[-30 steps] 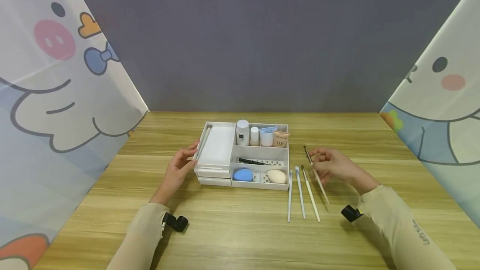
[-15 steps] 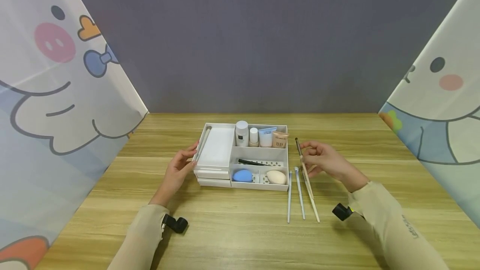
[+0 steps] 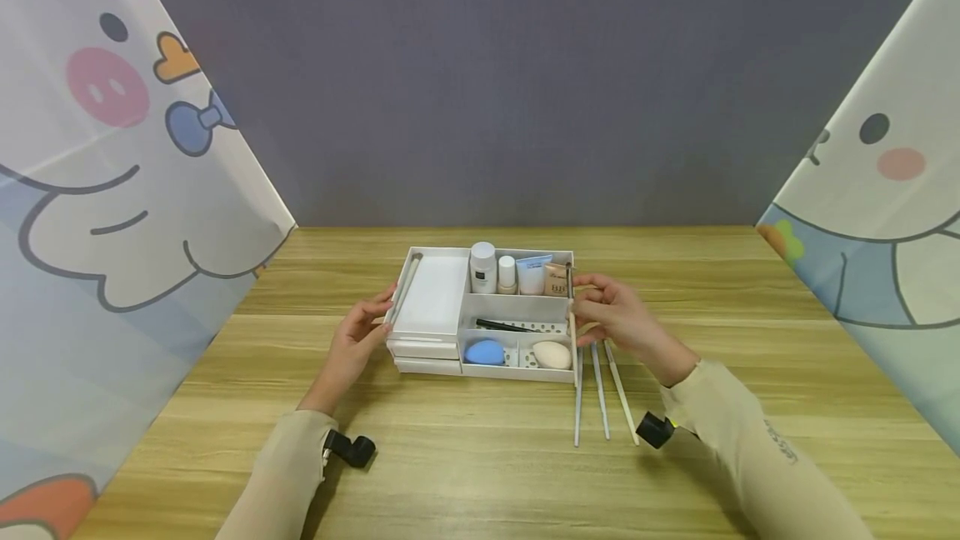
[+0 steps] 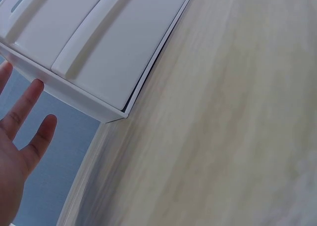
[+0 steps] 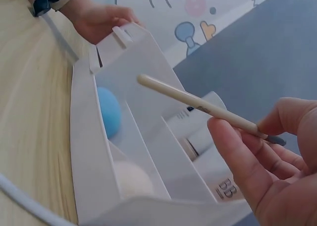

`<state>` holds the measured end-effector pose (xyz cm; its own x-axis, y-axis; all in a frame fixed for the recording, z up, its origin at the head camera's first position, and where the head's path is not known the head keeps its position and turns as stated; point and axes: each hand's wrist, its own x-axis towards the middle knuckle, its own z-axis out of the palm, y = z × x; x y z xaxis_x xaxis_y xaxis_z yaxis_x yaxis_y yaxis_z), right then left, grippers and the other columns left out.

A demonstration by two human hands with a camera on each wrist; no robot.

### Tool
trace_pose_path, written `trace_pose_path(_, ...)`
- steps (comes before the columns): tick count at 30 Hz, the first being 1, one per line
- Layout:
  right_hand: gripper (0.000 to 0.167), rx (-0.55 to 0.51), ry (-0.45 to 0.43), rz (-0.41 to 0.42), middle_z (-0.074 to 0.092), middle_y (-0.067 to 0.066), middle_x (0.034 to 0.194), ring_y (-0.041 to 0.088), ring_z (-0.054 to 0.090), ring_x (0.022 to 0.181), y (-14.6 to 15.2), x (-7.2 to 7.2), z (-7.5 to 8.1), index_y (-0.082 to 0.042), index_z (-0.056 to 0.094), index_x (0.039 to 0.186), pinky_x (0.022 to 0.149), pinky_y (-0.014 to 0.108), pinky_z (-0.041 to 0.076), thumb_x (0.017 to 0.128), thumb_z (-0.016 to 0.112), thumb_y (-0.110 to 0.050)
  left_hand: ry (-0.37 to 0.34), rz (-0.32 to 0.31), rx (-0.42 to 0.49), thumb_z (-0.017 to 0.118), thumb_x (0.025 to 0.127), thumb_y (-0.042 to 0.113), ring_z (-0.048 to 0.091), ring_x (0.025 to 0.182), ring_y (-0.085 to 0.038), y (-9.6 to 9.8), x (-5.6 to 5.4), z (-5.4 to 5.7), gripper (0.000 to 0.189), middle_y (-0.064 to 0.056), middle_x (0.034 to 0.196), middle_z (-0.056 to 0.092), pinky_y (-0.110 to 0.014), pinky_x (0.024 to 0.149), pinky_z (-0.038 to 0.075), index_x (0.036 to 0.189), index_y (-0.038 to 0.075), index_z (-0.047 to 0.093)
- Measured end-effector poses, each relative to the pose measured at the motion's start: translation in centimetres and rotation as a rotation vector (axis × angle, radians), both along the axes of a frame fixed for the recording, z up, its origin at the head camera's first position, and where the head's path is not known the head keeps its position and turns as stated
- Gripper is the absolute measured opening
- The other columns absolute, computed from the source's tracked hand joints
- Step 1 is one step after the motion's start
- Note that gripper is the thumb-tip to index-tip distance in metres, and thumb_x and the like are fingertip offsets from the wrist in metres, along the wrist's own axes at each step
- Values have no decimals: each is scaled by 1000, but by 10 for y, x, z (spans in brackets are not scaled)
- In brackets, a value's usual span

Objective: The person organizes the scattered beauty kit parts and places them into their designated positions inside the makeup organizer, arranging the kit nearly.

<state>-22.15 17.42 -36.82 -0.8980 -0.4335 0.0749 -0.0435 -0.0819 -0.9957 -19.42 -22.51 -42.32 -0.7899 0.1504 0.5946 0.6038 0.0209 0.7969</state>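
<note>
Brush [image 5: 190,100] in R fingers [image 5: 232,145], organizer [image 3: 433,290] (wht)

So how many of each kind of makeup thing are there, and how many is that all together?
Brushes: 5 (3 on the table, 1 in the box, 1 held)
Sponges: 2
Bottles: 2
Tubes: 2
Black pen: 1
Total: 12
</note>
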Motion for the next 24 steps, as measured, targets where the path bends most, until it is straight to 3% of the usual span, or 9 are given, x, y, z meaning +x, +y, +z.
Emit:
trace_pose_path(9, 41, -34, -28, -7, 58, 2, 82, 11, 61, 69, -23, 2, 5, 12, 34, 132, 56, 29, 58, 95, 50, 5, 3, -7, 12, 51, 88, -21, 50, 130, -7, 0, -1, -1, 24, -9, 147, 50, -22, 95, 45, 112, -20, 48)
trace_pose_path(24, 48, -75, -14, 26, 61, 3, 88, 13, 63, 71, -62, 0, 9, 14, 30, 139, 60, 33, 59, 96, 49, 4, 4, -4, 18, 51, 88, -21, 50, 130, -7, 1, -2, -2, 24, -8, 146, 51, -22, 95, 45, 112, -19, 50)
